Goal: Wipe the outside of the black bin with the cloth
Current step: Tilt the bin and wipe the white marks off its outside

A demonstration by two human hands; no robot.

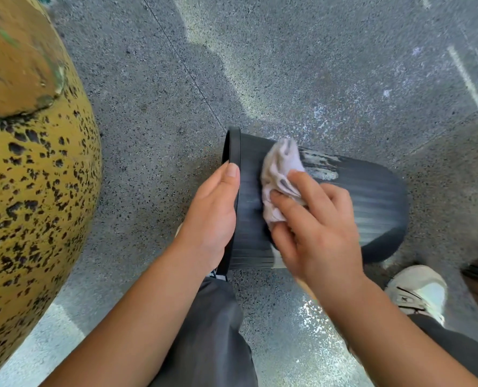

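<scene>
Lying tipped on speckled grey floor [302, 65], beside a spotted yellow pot [36, 177]: bin [372, 202]. Left hand [212, 208] gripping rim. Right hand [316, 227] pinching cloth [281, 169], pressing it on bin.

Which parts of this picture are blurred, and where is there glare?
Head view: the right hand and cloth are motion-blurred; the left hand on the black bin is sharper; glare patches shine on the floor; the wide lens curves the edges.
</scene>
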